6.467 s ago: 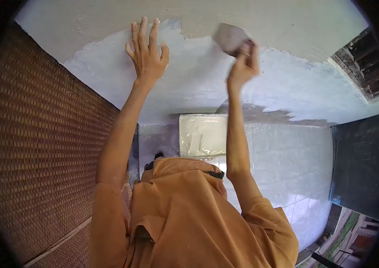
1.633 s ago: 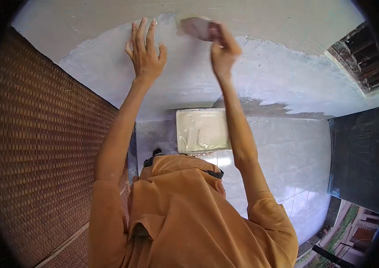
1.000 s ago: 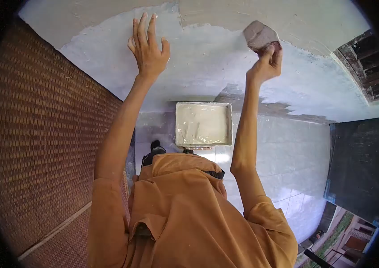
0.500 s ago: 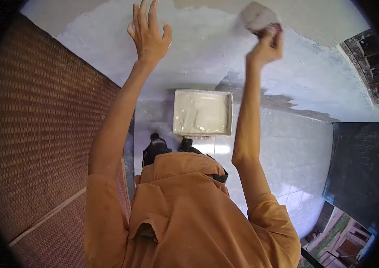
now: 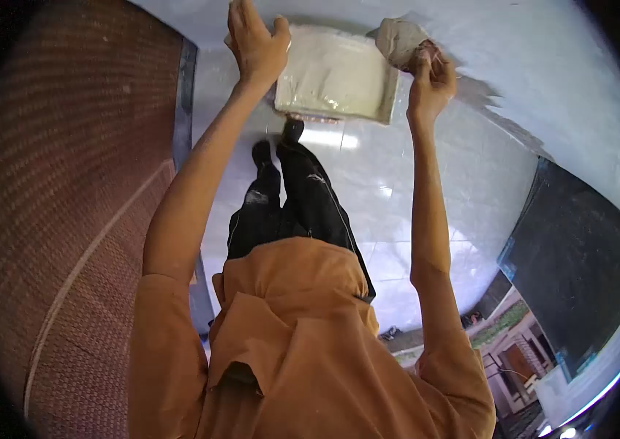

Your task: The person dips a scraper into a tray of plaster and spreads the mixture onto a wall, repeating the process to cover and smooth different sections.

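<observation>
My right hand (image 5: 433, 86) grips a flat, rounded grey pad-like tool (image 5: 401, 42) by its reddish-brown part; its exact kind does not show. The tool overlaps the upper right corner of a pale rectangular tray (image 5: 392, 99), which stands on the floor and holds a thick cream-coloured mix (image 5: 339, 69). My left hand (image 5: 259, 45) is over the tray's upper left side, thumb apart from the slightly bent fingers, with nothing seen in it. Behind the tray rises a wall (image 5: 544, 66) with a pale coating and a darker bare patch low down.
A brown woven panel (image 5: 83, 183) stands close along my left side. Glossy pale floor tiles (image 5: 390, 219) lie around my legs (image 5: 314, 183). To the right is a large black panel (image 5: 580, 256), and beyond it an opening shows the outdoors (image 5: 515, 355).
The view has tipped down, so the tray sits higher in it. My right hand has brought the grey tool from the wall to the tray. My left hand appears lower against the wall.
</observation>
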`<state>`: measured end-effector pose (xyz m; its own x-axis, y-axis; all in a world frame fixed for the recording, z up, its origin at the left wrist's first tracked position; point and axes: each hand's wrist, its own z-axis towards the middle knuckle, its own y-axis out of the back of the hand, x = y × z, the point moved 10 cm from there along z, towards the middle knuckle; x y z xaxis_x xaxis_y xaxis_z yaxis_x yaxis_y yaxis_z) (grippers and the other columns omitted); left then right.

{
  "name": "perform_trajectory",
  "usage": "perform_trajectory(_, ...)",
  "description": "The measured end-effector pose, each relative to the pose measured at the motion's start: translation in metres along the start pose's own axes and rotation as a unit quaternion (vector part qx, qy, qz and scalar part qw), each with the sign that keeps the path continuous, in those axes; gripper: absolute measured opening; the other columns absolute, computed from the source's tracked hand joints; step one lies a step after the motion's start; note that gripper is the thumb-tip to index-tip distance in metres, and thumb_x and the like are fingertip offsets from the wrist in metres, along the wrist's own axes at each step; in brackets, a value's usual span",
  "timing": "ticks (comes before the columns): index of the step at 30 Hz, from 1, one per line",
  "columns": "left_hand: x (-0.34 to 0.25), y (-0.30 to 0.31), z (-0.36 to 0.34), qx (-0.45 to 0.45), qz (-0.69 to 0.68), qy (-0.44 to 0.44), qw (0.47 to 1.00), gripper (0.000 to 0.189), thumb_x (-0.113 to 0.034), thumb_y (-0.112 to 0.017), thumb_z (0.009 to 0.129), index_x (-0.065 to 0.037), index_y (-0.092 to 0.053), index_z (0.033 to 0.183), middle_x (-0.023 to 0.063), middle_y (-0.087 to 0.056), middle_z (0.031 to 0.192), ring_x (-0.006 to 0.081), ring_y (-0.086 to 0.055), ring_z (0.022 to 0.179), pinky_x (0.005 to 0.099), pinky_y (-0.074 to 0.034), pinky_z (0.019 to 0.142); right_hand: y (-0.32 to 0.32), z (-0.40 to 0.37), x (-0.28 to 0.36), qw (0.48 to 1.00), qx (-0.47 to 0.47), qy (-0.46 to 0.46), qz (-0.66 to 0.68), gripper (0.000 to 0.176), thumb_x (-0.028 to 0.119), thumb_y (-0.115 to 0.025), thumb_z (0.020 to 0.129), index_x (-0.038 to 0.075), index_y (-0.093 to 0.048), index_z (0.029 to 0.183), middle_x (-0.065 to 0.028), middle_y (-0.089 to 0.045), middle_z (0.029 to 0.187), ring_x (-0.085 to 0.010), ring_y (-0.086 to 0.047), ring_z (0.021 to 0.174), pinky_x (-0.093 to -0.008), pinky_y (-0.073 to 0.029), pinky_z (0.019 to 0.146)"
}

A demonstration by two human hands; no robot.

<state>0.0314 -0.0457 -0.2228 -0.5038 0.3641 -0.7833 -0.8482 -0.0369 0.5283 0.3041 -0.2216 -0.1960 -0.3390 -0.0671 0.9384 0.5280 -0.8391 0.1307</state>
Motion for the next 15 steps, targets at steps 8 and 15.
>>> perform_trajectory(8,0.148,-0.056,-0.167,-0.002,-0.094,0.346,0.933,0.068,-0.018,-0.057,0.083,-0.008,-0.029,0.144,0.0239,-0.034,0.143,0.0393,-0.034,0.131,0.045,-0.03,0.103,-0.056,-0.108,-0.109,0.949,0.244,0.001,-0.202,0.022,0.005,-0.059,0.09,0.005,-0.062,0.112,-0.0146,-0.07,0.101,-0.0237,-0.068,0.092,-0.0309,-0.052,0.08)
perform_trajectory(15,0.188,-0.106,-0.284,-0.029,-0.3,0.632,0.714,0.071,-0.036,-0.057,0.086,-0.015,-0.023,0.146,0.025,-0.037,0.14,0.0375,-0.039,0.127,0.0398,-0.032,0.106,-0.092,-0.158,-0.155,0.897,0.335,0.083,-0.276,0.019,0.009,-0.063,0.087,0.009,-0.068,0.105,-0.0157,-0.069,0.088,-0.0316,-0.069,0.08,-0.0363,-0.054,0.068)
